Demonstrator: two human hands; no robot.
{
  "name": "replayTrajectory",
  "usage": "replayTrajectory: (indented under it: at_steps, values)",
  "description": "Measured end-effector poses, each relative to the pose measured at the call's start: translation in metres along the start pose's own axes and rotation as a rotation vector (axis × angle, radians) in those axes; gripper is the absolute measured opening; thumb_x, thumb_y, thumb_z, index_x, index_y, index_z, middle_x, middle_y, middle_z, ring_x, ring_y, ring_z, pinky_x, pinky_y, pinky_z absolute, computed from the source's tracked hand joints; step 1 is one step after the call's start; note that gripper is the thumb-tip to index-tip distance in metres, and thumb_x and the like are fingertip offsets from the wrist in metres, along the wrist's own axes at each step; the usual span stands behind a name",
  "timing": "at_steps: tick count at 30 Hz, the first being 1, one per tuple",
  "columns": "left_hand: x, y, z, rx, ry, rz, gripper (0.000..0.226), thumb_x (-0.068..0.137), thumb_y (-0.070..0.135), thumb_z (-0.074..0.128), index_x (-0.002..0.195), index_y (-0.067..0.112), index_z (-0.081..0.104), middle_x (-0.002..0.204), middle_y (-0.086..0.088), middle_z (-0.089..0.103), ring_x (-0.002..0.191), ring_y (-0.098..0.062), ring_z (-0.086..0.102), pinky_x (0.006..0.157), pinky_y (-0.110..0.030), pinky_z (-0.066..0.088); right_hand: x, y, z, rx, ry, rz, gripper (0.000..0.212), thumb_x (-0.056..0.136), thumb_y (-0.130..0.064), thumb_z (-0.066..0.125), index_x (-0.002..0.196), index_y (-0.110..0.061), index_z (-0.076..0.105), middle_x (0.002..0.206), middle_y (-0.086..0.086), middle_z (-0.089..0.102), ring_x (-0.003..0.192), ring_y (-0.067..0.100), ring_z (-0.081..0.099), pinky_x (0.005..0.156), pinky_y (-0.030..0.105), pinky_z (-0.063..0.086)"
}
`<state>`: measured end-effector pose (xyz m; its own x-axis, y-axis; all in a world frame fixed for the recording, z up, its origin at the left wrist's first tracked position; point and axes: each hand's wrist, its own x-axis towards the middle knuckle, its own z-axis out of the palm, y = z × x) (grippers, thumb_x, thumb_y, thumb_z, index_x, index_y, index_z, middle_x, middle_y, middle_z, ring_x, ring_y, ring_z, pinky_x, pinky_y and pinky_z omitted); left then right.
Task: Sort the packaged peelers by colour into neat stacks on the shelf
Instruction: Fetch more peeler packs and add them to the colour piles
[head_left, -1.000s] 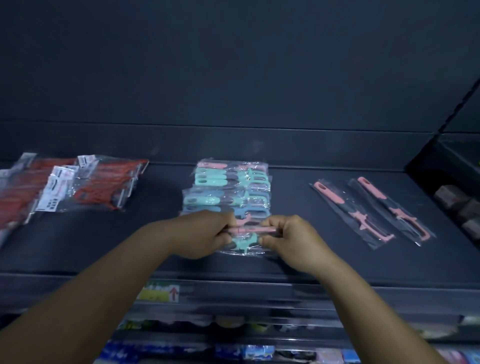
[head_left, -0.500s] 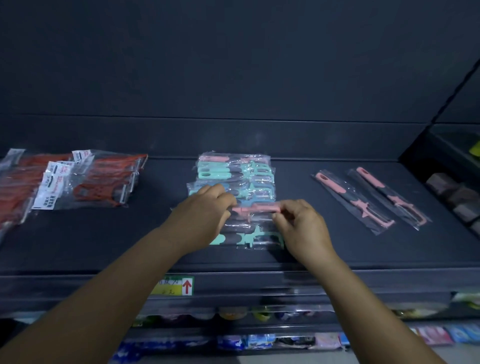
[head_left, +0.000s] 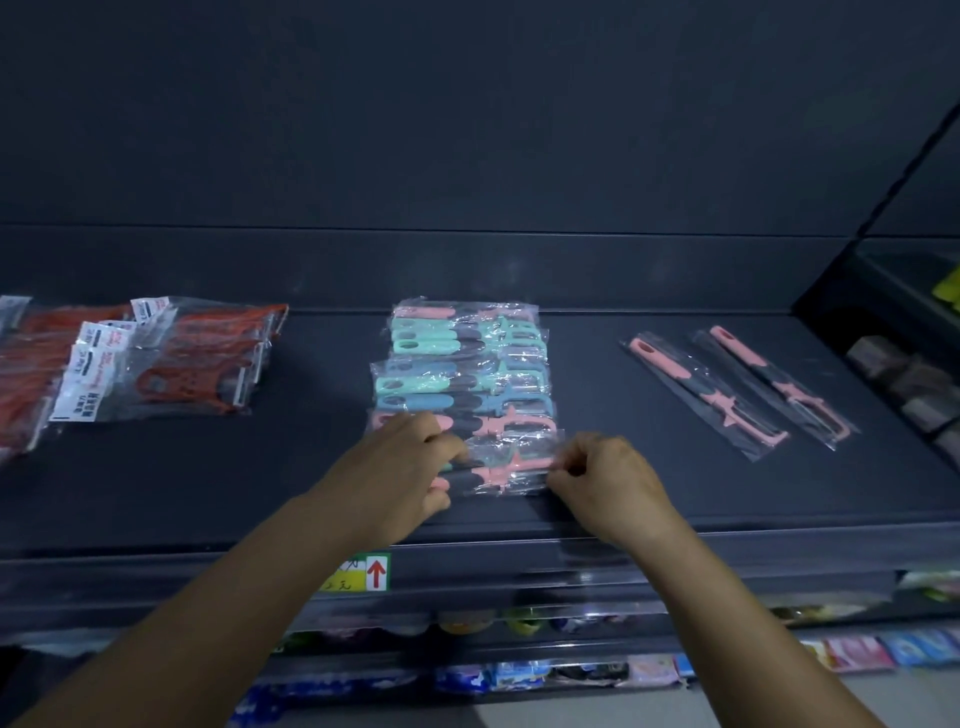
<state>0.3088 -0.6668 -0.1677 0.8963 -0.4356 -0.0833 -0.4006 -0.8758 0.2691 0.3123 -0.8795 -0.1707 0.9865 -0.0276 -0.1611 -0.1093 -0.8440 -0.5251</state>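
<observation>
Lowered since the earlier frame, both hands, left hand (head_left: 410, 467) and right hand (head_left: 597, 475), pinch the pink packaged peeler (head_left: 501, 470) on the mixed stack (head_left: 462, 374) at the shelf (head_left: 649, 499) front edge, unsorted.

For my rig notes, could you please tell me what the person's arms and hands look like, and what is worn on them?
Both forearms are bare up to the frame edge: no sleeves show. The left hand and the right hand have no gloves. No rings, watch or bands can be made out, though the picture is dim.
</observation>
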Motion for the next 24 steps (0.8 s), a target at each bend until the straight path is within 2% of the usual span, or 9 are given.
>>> replayTrajectory:
  at_steps: [2,5,9,11,14,18,20,22,24]
  values:
    - [-0.002,-0.001,0.004,-0.010,0.020,-0.004,0.037,0.094,0.027,0.051,0.132,0.027,0.047,0.133,0.003,0.042,0.124,-0.017,0.035,0.100,-0.029,0.033,0.000,-0.001,0.001,-0.014,0.005,0.009,0.012,0.086,-0.021,0.058,0.093,-0.014,0.065,0.099,0.005,0.068,0.101,0.024,0.059,0.080,0.026,0.043]
    - [-0.004,0.001,0.008,-0.003,0.079,0.006,0.034,0.093,0.015,0.047,0.126,0.021,0.051,0.117,-0.001,0.050,0.109,-0.021,0.043,0.090,-0.032,0.041,0.000,0.000,0.004,-0.007,0.004,0.029,0.009,0.083,-0.022,0.061,0.091,-0.017,0.063,0.095,0.001,0.066,0.096,0.022,0.061,0.069,0.023,0.039]
    - [0.003,-0.004,0.010,0.096,0.227,0.114,0.030,0.074,-0.001,0.065,0.103,0.007,0.064,0.091,-0.008,0.062,0.084,-0.030,0.058,0.068,-0.036,0.047,0.002,-0.002,0.006,0.050,0.059,0.043,0.007,0.083,-0.021,0.060,0.089,-0.017,0.059,0.088,-0.001,0.064,0.088,0.021,0.059,0.069,0.024,0.040]
    - [0.009,-0.009,0.011,0.159,0.254,0.121,0.030,0.069,-0.003,0.070,0.096,0.008,0.065,0.084,-0.008,0.062,0.076,-0.029,0.059,0.062,-0.037,0.048,0.004,-0.003,0.008,0.070,0.088,0.048,0.007,0.085,-0.022,0.059,0.090,-0.017,0.059,0.088,-0.001,0.064,0.085,0.021,0.057,0.069,0.025,0.039]
    - [0.012,-0.011,0.011,0.197,0.295,0.119,0.033,0.062,-0.001,0.078,0.091,0.009,0.067,0.085,-0.006,0.062,0.073,-0.026,0.061,0.056,-0.035,0.050,0.006,-0.003,0.010,0.090,0.134,0.029,0.007,0.086,-0.024,0.058,0.089,-0.018,0.059,0.093,0.003,0.065,0.088,0.023,0.059,0.070,0.025,0.040]
    - [0.003,-0.003,0.009,0.212,0.326,0.113,0.033,0.060,0.001,0.081,0.090,0.007,0.069,0.081,-0.004,0.056,0.071,-0.022,0.059,0.046,-0.025,0.039,0.000,-0.003,0.005,0.072,0.130,0.017,0.005,0.087,-0.025,0.056,0.086,-0.021,0.059,0.086,0.000,0.066,0.088,0.025,0.061,0.070,0.026,0.042]
    - [0.002,-0.004,0.011,0.211,0.320,0.129,0.039,0.062,0.006,0.082,0.098,0.007,0.068,0.087,-0.005,0.057,0.078,-0.023,0.061,0.050,-0.029,0.047,0.000,-0.002,0.004,0.029,0.107,0.021,0.010,0.089,-0.026,0.056,0.088,-0.018,0.061,0.088,0.002,0.067,0.090,0.026,0.061,0.073,0.028,0.045]
    - [0.003,-0.007,0.015,0.223,0.293,0.141,0.050,0.064,0.012,0.084,0.109,0.006,0.065,0.101,-0.008,0.061,0.090,-0.028,0.061,0.067,-0.036,0.054,0.000,-0.002,0.005,-0.012,0.080,0.044,0.014,0.090,-0.028,0.055,0.092,-0.016,0.062,0.093,0.005,0.069,0.094,0.028,0.062,0.075,0.029,0.046]
    - [0.003,-0.007,0.015,0.238,0.258,0.143,0.059,0.065,0.014,0.085,0.118,0.005,0.061,0.114,-0.012,0.062,0.101,-0.032,0.061,0.082,-0.043,0.053,-0.001,-0.002,0.008,-0.020,0.092,0.051,0.015,0.090,-0.029,0.056,0.097,-0.016,0.058,0.098,0.005,0.067,0.096,0.027,0.061,0.076,0.029,0.045]
